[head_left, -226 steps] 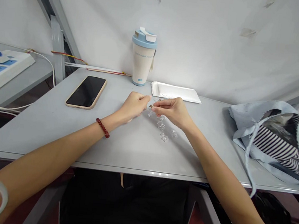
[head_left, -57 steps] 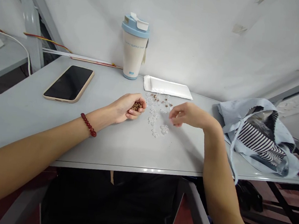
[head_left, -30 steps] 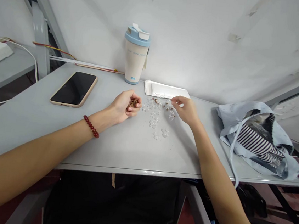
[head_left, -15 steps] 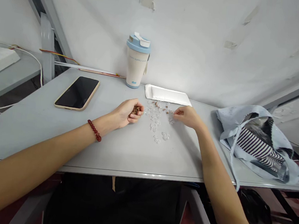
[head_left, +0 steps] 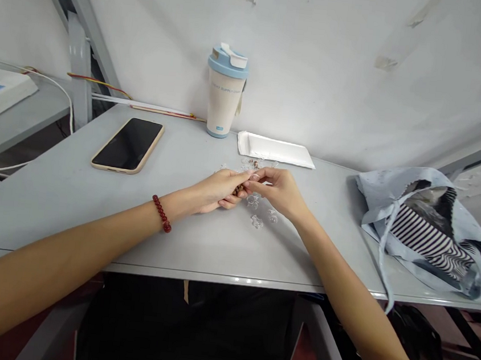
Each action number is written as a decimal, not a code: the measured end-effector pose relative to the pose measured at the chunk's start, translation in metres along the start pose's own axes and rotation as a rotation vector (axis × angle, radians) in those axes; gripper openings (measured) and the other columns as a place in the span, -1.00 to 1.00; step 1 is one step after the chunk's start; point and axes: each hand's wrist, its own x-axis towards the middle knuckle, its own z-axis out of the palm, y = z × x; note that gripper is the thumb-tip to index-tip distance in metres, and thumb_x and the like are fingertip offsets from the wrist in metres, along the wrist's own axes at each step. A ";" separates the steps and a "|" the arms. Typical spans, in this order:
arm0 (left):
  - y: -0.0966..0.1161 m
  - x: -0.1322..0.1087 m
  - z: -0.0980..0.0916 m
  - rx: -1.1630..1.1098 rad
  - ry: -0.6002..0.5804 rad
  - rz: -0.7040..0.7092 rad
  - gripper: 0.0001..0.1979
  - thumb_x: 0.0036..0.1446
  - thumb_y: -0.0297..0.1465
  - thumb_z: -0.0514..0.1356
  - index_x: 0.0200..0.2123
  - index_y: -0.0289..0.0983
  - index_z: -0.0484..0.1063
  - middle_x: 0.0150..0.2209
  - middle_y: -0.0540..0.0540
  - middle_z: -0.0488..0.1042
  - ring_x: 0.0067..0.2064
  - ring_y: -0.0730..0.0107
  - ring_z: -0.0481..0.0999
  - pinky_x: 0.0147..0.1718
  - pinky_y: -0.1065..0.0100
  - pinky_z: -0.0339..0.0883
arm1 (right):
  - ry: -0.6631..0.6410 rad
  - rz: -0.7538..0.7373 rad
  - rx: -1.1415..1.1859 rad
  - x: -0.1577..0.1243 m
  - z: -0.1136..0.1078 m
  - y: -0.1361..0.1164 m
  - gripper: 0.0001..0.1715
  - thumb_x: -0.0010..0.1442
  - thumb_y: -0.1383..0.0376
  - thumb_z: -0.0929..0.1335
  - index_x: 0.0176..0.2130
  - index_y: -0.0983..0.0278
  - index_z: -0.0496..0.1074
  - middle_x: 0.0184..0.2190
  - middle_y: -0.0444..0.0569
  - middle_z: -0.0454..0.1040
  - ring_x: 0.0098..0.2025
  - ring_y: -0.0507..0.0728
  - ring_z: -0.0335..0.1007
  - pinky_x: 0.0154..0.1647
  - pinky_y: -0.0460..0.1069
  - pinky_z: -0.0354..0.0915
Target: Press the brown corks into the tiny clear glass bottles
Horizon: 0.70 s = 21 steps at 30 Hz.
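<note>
Cupped above the table, my left hand point(head_left: 222, 190) is closed around several small brown beads point(head_left: 238, 189). Fingertips of my right hand point(head_left: 276, 188) are pinched together at the left hand's thumb and the beads; whatever lies between them is too small to make out. Around and beneath the hands lie several clear, see-through beads point(head_left: 256, 222) in loose clusters. A few brown beads point(head_left: 255, 163) rest on the table just behind my hands, among more clear ones.
Behind the hands lies a white packet point(head_left: 278, 151), beside a cream cup with a blue lid point(head_left: 225, 95). A phone point(head_left: 128, 144) is at the left. A pale blue cloth bag point(head_left: 380, 197) with a striped lining stands at the right table edge.
My right hand has moved left from the loose beads on the table to meet my left hand. My left hand has shifted slightly right, still holding the brown beads.
</note>
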 end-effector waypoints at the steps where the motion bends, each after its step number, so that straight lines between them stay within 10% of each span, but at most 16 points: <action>1: 0.000 0.000 0.000 -0.010 0.011 0.000 -0.63 0.29 -0.29 0.10 -0.55 -0.30 0.23 -0.57 0.06 0.14 -0.68 0.73 -0.07 -0.75 0.59 -0.21 | 0.005 -0.007 -0.035 0.000 0.000 0.001 -0.77 0.08 0.19 0.44 -0.46 0.28 0.43 -0.48 -0.08 0.52 -0.39 0.05 0.39 -0.34 -0.03 0.22; 10: 0.003 0.000 0.001 -0.063 0.103 0.038 -0.72 0.15 -0.51 0.10 -0.61 -0.32 0.26 -0.61 0.09 0.11 -0.69 0.72 -0.05 -0.76 0.58 -0.19 | -0.067 -0.158 -0.232 -0.003 0.000 0.002 -0.47 0.34 0.01 0.23 -0.53 0.28 0.33 -0.56 -0.14 0.32 -0.51 -0.02 0.11 -0.43 -0.05 0.10; 21: 0.003 0.001 0.002 -0.022 0.211 0.080 -0.66 0.18 -0.47 0.16 -0.64 -0.30 0.22 -0.63 0.11 0.09 -0.69 0.73 -0.05 -0.78 0.57 -0.18 | 0.010 -0.004 0.206 0.000 0.004 0.004 -0.69 0.14 0.09 0.42 -0.38 0.31 0.45 -0.54 -0.14 0.39 -0.58 -0.03 0.27 -0.55 -0.07 0.22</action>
